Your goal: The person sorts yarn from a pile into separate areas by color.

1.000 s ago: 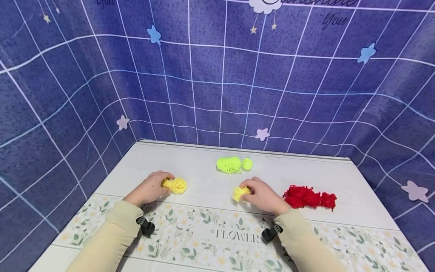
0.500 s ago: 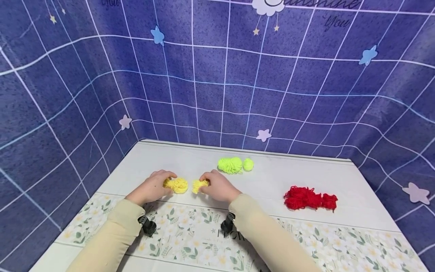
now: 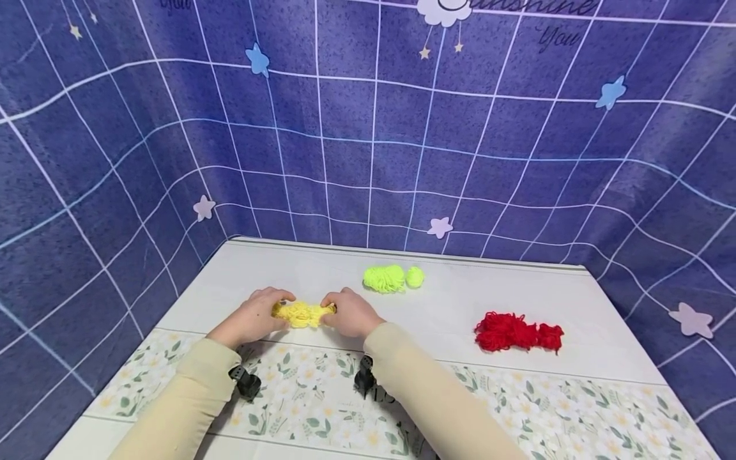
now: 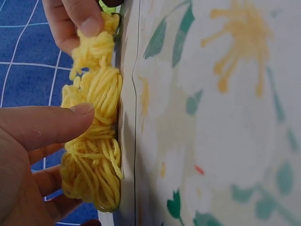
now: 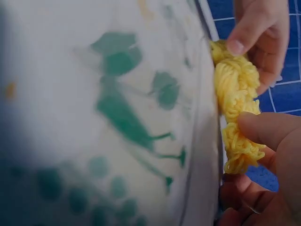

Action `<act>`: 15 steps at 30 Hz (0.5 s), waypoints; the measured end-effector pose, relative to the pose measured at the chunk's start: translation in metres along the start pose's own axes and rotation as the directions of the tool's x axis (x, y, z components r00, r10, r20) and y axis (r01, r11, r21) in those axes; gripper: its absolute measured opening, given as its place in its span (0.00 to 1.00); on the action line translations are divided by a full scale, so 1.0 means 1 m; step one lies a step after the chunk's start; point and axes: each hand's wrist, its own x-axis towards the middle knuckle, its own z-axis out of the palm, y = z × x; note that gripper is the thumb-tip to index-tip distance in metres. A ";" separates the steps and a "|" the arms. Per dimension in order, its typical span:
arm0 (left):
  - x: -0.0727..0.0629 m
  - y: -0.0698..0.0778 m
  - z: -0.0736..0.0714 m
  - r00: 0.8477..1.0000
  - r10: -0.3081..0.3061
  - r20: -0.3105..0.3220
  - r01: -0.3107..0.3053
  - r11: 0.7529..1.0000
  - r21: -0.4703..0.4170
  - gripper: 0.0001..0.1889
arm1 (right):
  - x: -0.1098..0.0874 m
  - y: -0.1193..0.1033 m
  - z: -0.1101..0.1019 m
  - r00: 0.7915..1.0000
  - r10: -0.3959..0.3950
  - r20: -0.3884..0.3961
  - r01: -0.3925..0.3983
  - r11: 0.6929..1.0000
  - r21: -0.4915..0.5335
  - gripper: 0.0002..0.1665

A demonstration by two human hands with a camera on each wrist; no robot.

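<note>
On the white tabletop, my left hand (image 3: 259,317) grips a larger skein of yellow yarn (image 4: 91,176), its thumb lying across the wrapped middle. My right hand (image 3: 352,313) pinches a smaller yellow yarn bundle (image 5: 242,150) between thumb and fingers. The bundle's left end is right at the skein's right end, so the two form one row in the head view. Looped strands stick out at the small bundle's end in the right wrist view. Parts of both yarn pieces are hidden behind the fingers.
Behind the hands lie a lime-green yarn skein (image 3: 384,279) and a small lime-green ball (image 3: 414,277). To the right rest a red yarn skein (image 3: 505,332) and a smaller red bundle (image 3: 550,337). A floral printed band (image 3: 305,383) crosses the table; a blue curtain (image 3: 345,160) hangs behind.
My right hand has moved left with the small yellow bundle, from the middle of the table up to the larger skein. My left hand has stayed in place on that skein.
</note>
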 end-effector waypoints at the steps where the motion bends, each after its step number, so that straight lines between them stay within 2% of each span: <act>1: 0.000 0.001 0.000 1.000 0.004 -0.003 -0.004 1.000 0.002 0.27 | 0.000 -0.001 0.001 1.000 0.004 -0.001 -0.004 1.000 -0.017 0.20; 7: -0.001 0.006 0.002 0.999 0.026 -0.019 -0.025 1.000 0.016 0.28 | -0.007 -0.001 0.001 1.000 -0.005 -0.006 0.004 0.992 -0.123 0.27; 12: -0.004 0.014 0.004 0.996 0.064 -0.055 -0.060 0.996 0.061 0.31 | -0.020 -0.002 -0.008 0.998 -0.054 -0.044 0.045 0.983 -0.180 0.32; 15: -0.007 0.022 0.006 0.992 0.094 -0.088 -0.086 0.992 0.093 0.33 | -0.029 0.002 -0.014 0.992 -0.097 -0.080 0.075 0.966 -0.247 0.34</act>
